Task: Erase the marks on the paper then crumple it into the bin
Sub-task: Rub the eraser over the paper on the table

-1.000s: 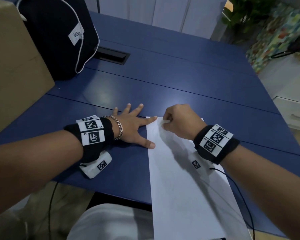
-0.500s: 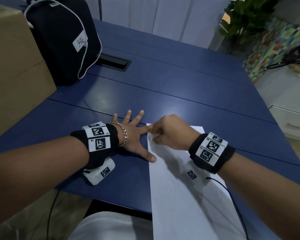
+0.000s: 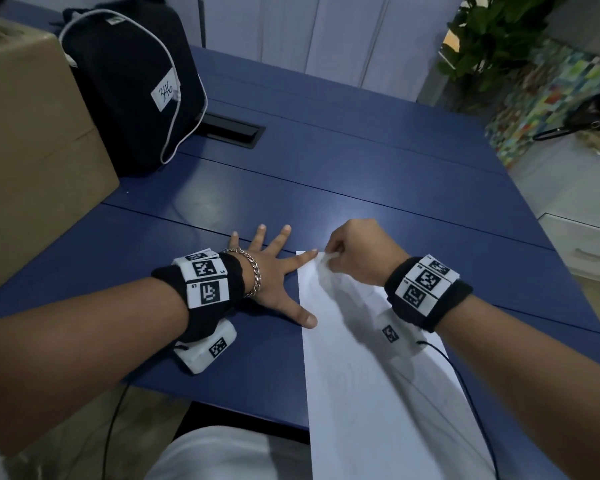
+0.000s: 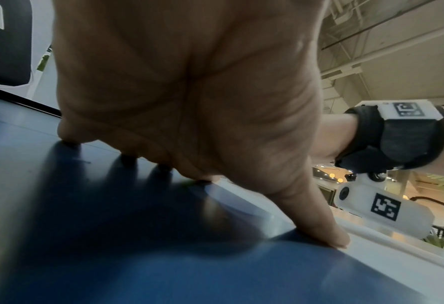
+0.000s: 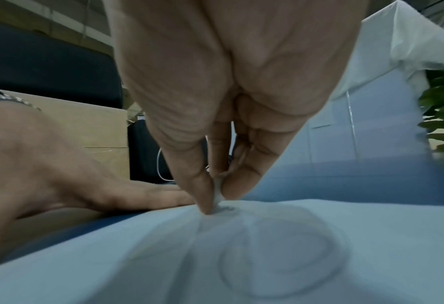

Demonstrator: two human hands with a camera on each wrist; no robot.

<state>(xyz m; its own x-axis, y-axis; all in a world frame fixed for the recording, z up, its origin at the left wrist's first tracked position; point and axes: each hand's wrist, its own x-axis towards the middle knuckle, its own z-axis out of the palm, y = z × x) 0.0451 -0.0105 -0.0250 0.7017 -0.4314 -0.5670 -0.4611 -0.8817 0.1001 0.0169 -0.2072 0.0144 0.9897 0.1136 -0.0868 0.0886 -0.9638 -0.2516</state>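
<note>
Two hands on the job: my left hand (image 3: 264,271) is lying flat on the blue counter (image 3: 378,174), fingers splayed, index tip and thumb tip pressing the left edge of the paper (image 3: 371,382) to pin it. My right hand (image 3: 354,254) is pinching a small white eraser (image 5: 218,197) between thumb and fingertips, rubbing at the sheet's far-left corner. Paper is lying at 6 o'clock from the hands, long axis running 12-to-6 toward me, near end hanging past the counter edge. Faint pencil loops (image 5: 280,255) are sitting just at 6 of the eraser, so right hand is nearer the marks; I'm judging the next strokes go toward me. Versus half a second back: right hand has shifted slightly toward 3, off the left index tip; left hand is staying planted. Bin is not in view.
</note>
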